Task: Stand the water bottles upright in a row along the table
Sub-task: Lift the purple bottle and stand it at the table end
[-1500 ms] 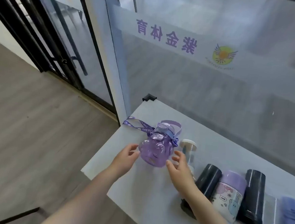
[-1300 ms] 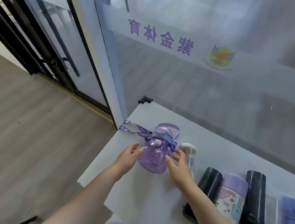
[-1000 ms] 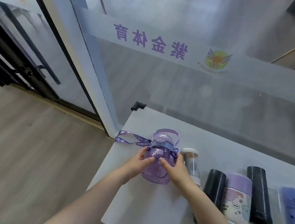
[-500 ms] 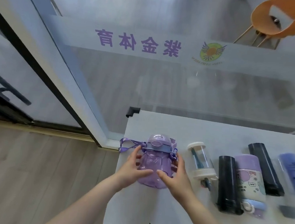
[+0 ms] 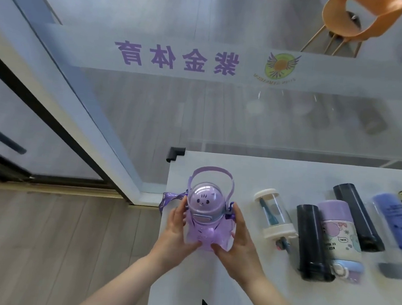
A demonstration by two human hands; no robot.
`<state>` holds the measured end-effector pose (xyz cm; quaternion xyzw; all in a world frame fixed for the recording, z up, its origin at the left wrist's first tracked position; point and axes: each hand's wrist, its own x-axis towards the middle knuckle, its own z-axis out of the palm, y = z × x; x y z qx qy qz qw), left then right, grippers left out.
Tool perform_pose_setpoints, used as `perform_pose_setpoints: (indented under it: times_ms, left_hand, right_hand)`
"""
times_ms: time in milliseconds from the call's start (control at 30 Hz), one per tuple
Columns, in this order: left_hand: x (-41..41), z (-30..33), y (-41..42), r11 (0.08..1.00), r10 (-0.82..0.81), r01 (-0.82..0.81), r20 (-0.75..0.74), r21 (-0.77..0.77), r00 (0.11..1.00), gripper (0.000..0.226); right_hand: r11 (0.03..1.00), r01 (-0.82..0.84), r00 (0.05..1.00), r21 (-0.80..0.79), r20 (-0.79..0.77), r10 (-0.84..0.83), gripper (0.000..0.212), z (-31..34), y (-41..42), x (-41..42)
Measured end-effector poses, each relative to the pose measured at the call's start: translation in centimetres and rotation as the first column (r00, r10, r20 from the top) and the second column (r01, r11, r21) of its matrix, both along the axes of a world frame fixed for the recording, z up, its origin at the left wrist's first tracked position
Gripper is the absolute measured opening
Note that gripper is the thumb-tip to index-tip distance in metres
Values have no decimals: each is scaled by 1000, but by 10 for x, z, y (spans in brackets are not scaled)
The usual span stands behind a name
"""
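Glass wall, wood floor, orange chair beyond.

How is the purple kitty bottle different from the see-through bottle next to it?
The purple bottle stands upright, held between both hands; the clear bottle lies on its side, untouched. The purple bottle is tinted and rounded, with a cat face on its domed lid, a carry handle and a strap; the clear bottle is a plain colourless cylinder with cream-coloured ends. Both rest on the white table and let you see inside.
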<state>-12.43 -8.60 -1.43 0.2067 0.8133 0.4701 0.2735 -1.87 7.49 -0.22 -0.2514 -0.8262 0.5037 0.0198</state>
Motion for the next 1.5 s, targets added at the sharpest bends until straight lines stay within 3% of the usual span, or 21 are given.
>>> perform_pose_setpoints:
  times_ms: [233, 400, 533, 667, 767, 833, 900, 967, 1133, 1500]
  left_hand:
    - [1, 2, -10, 988, -144, 137, -123, -69, 982, 89]
    - [4, 5, -13, 982, -184, 176, -137, -69, 973, 79]
    - [2, 8, -19, 986, -167, 165, -136, -28, 977, 72]
    - [-6, 16, -18, 988, -98, 69, -216, -137, 971, 63]
    - [-15, 27, -11, 979, 3, -68, -321, -191, 947, 77]
    - [-19, 30, -4, 966, -65, -28, -350, -256, 934, 93]
    - [-18, 33, 3, 951, -156, 62, -300, -302, 941, 108]
    - [-16, 33, 11, 970, -133, 99, -142, -224, 981, 115]
    - [-32, 32, 21, 1000, -6, 6, 48, -12, 999, 99]
    - [-131, 37, 44, 994, 46, -47, 16, 103, 999, 82]
  right_hand:
    - [996, 30, 997, 86, 73, -36, 114, -8, 13, 13]
    - [979, -35, 992, 201, 125, 10, 109, -14, 23, 19]
    - [986, -37, 993, 161, 119, 18, 99, -12, 27, 23]
    - [991, -57, 996, 119, 71, 49, 98, -5, 35, 23]
    - [993, -75, 996, 92, 62, 70, 105, 8, 39, 16]
    - [992, -100, 995, 80, 36, 97, 106, 15, 38, 9]
    - [993, -100, 995, 62, 19, 99, 104, 18, 36, 2]
    - [996, -76, 997, 37, 7, 76, 99, 16, 32, -3]
    - [998, 30, 998, -47, -55, -32, 99, 10, 21, -24]
    - [998, 10, 992, -61, -127, -18, 98, 10, 42, -133]
